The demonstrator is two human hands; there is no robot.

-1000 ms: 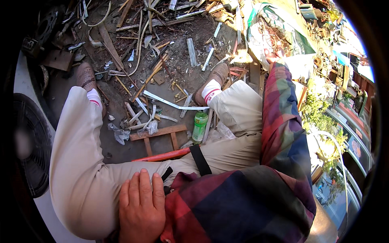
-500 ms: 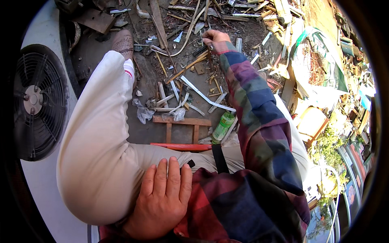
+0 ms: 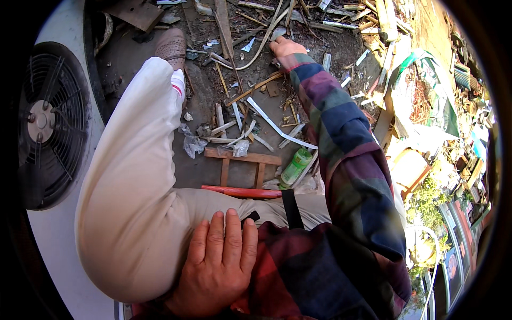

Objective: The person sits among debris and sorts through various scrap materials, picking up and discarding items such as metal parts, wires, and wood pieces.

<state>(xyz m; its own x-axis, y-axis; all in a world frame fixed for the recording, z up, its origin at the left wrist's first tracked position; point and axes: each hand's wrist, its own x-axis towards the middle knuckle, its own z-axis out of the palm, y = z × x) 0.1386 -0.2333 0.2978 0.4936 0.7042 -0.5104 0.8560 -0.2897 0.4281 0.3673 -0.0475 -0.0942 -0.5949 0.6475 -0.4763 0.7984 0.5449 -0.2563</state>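
Left hand (image 3: pixel 218 266): flat on trousers (image 3: pixel 128 213), seven o'clock. Right hand (image 3: pixel 288 49): curled, grip I can't tell; moved off two-o'clock sack (image 3: pixel 401 98), nearest twelve-o'clock scraps (image 3: pixel 224 32).

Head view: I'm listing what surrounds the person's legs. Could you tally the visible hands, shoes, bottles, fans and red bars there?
Bare hands: 2 (left hand, right hand)
Brown perforated shoe: 1
Green plastic bottle: 1
Black fan: 1
Red bar: 1
Total: 6
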